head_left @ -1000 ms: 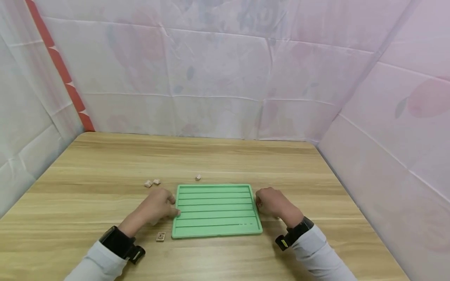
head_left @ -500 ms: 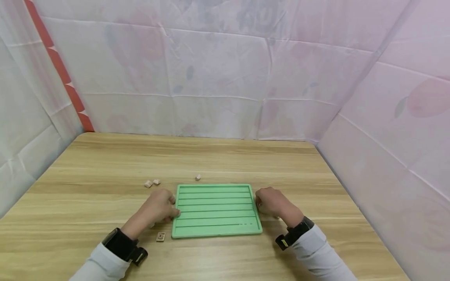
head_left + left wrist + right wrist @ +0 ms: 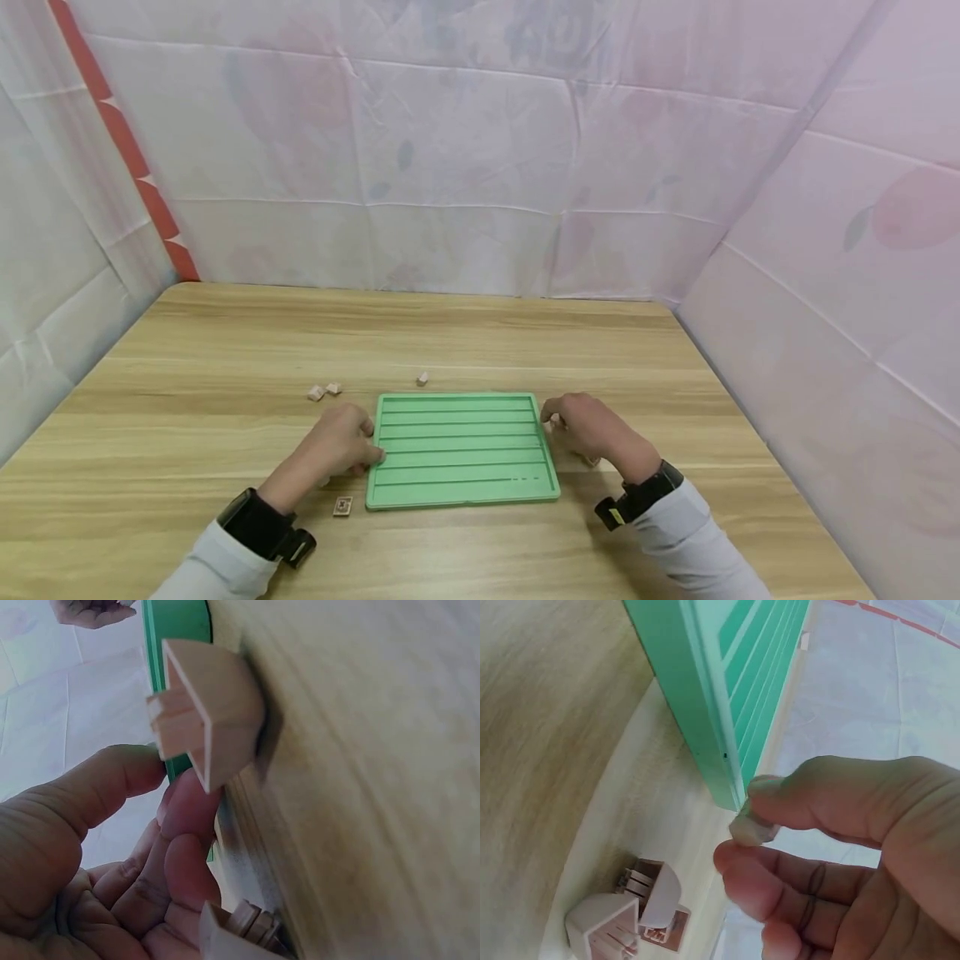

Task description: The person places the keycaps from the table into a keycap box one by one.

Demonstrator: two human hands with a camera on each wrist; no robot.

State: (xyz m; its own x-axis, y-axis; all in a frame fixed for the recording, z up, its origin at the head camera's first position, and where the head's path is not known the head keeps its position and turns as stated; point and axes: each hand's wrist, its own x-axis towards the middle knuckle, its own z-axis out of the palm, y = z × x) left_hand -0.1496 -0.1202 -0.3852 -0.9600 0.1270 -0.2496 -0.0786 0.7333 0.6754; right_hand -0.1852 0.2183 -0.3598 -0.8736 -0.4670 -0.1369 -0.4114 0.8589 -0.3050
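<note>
A shallow green tray (image 3: pixel 461 450) with ridged rows lies on the wooden table. My left hand (image 3: pixel 341 442) grips its left edge, thumb at the rim and fingers curled beside it. Close by that hand, one pinkish-beige keycap (image 3: pixel 229 712) rests with its hollow underside and stem showing; part of another keycap (image 3: pixel 232 941) shows below. At the tray's right edge, my right hand (image 3: pixel 592 427) pinches a small pale keycap (image 3: pixel 751 829) between thumb and forefinger, the fingers covering much of it.
Several loose keycaps (image 3: pixel 604 922) sit on the table beside the right hand. Two keycaps (image 3: pixel 316 392) lie beyond the left hand, and a single keycap (image 3: pixel 422 379) behind the tray. Another keycap (image 3: pixel 342 506) lies by the tray's near left corner. Patterned sheets (image 3: pixel 465 167) enclose the table.
My right wrist has shifted a little to the right while its fingertips edged up the tray's side, showing more of a keycap beneath the hand. The left hand keeps its grip on the tray.
</note>
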